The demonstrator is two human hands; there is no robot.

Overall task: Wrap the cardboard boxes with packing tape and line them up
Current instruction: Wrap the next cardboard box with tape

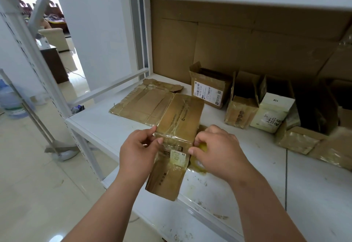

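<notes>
Right now the cardboard box (177,125) sits between my hands at the front edge of the white shelf (106,123), its near flap hanging open over that edge. My left hand (138,149) pinches its left corner, thumb and forefinger curled on the taped cardboard. My right hand (217,150) grips the packing tape roll (199,162) just beside the box's right side. Toward the back stand open boxes (242,106); what they contain I cannot tell.

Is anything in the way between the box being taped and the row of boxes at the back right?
Nothing visible: bare white shelf lies between the held box and the row of boxes. Both hands touch the box; the right hand also holds the tape roll.
</notes>
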